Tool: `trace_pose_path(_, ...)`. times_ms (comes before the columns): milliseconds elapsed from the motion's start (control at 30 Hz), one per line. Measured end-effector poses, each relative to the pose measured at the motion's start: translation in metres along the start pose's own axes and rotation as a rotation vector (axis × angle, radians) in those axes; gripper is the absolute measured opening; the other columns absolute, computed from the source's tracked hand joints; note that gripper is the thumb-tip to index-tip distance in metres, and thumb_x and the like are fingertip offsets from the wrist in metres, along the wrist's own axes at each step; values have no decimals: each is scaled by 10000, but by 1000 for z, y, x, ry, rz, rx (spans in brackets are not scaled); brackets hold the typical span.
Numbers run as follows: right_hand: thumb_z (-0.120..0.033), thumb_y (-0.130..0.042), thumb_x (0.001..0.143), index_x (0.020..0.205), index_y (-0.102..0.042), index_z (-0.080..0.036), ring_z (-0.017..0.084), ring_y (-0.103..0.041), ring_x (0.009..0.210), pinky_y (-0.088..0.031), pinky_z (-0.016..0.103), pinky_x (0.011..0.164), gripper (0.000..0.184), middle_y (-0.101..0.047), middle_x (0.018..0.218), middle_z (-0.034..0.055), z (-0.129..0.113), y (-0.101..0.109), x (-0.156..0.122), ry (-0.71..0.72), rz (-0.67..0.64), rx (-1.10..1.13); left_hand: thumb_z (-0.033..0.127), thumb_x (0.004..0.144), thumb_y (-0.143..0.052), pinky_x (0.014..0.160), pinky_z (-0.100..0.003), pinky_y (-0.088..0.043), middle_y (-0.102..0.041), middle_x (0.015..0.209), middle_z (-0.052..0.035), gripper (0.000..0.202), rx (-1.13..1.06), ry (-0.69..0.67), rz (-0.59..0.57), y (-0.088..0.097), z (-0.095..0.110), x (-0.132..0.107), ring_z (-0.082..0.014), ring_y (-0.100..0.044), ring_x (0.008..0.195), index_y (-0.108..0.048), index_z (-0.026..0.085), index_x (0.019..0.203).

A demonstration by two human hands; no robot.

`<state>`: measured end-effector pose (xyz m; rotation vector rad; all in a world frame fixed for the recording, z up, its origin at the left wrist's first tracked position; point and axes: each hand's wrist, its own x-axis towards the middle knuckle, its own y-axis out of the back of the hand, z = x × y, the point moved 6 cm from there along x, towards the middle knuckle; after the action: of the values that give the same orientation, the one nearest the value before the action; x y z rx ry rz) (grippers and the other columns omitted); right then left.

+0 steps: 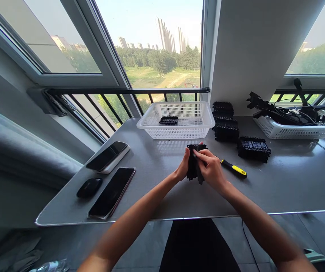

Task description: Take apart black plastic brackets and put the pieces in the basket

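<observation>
Above the front middle of the table, a black ridged plastic part (192, 168) is held upright between both hands. My left hand (182, 166) grips its left side, thumb up along the edge. My right hand (211, 166) is closed on its right side, with fingers pressed against the upper face; they hide much of that side. A screwdriver (234, 169) with a yellow and black handle lies just right of my right hand, its tip out of sight. Farther right sits a similar black ridged block (254, 148).
A white basket (176, 133) at the back holds a black part (168, 120). Black blocks (225, 122) are stacked beside it. Another white basket (290, 131) holds black parts and cables. Two phones (114, 192) (107, 155) and a black mouse-like object (89, 187) lie left.
</observation>
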<state>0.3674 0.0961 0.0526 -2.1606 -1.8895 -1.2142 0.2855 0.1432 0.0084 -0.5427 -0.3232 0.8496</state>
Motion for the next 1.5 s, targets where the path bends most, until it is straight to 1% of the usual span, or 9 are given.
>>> trace_pose_path(233, -123, -447, 919, 1224, -650, -255, 156, -640, 862, -495, 261, 782, 389, -656, 1008, 50, -5, -11, -1, -13, -201, -20, 709, 798, -476, 1004, -402, -439, -670, 1174, -114, 795, -106, -14, 133, 16, 5, 4, -277, -614, 1105, -470, 182, 1393)
trace_pose_path(500, -112, -465, 911, 1224, -648, -240, 166, -643, 900, -503, 268, 814, 385, -665, 1020, 64, -6, -16, -5, 26, -242, -26, 709, 823, -425, 889, -369, -508, -701, 1091, -112, 776, -145, -87, 236, 20, 13, 4, -248, -671, 964, -487, 170, 1377)
trace_pose_path(667, -120, -439, 924, 1304, -581, -222, 177, -631, 908, -501, 289, 820, 418, -635, 1055, 81, -4, -22, -8, 24, -261, -87, 697, 828, -432, 900, -364, -506, -700, 1105, -112, 754, -151, -100, 253, 21, 14, 3, -254, -663, 997, -515, 162, 1352)
trace_pose_path(900, -55, -430, 903, 1219, -648, -238, 156, -636, 886, -479, 248, 794, 426, -654, 1025, 55, -8, -25, -9, 8, -346, -97, 694, 827, -434, 851, -360, -523, -695, 1123, -105, 744, -167, -120, 261, 25, 18, 4, -238, -676, 927, -509, 180, 1359)
trace_pose_path(1100, -46, -428, 893, 1190, -662, -232, 163, -641, 872, -463, 251, 766, 422, -651, 1036, 57, -12, -27, -12, 29, -446, -234, 676, 848, -416, 792, -306, -527, -678, 1172, -75, 690, -133, -168, 261, 28, 27, 5, -197, -666, 893, -527, 212, 1346)
trace_pose_path(1233, -51, -449, 880, 1126, -683, -219, 165, -641, 880, -454, 246, 786, 379, -661, 1028, 59, -10, -24, -10, -6, -426, -271, 682, 840, -423, 792, -321, -523, -691, 1131, -82, 707, -122, -165, 279, 29, 25, 5, -207, -662, 883, -518, 207, 1354)
trace_pose_path(1367, -55, -442, 854, 976, -698, -173, 177, -632, 813, -450, 257, 748, 308, -668, 946, 78, -3, -17, -8, -103, -373, -359, 684, 837, -425, 792, -340, -521, -692, 1113, -88, 721, -106, -150, 264, 30, 21, 7, -207, -660, 849, -495, 205, 1371)
trace_pose_path(1433, -72, -433, 856, 919, -690, -163, 182, -624, 792, -452, 266, 743, 280, -659, 894, 76, 1, -10, -6, -141, -304, -368, 676, 849, -413, 789, -336, -523, -689, 1120, -87, 707, -110, -174, 276, 32, 23, 8, -205, -659, 855, -499, 203, 1366)
trace_pose_path(1500, -89, -416, 873, 978, -680, -164, 183, -622, 828, -458, 269, 771, 294, -651, 936, 75, 0, -4, -5, -124, -208, -306, 672, 859, -393, 777, -330, -525, -693, 1105, -83, 694, -120, -193, 297, 35, 24, 8, -203, -661, 853, -502, 206, 1362)
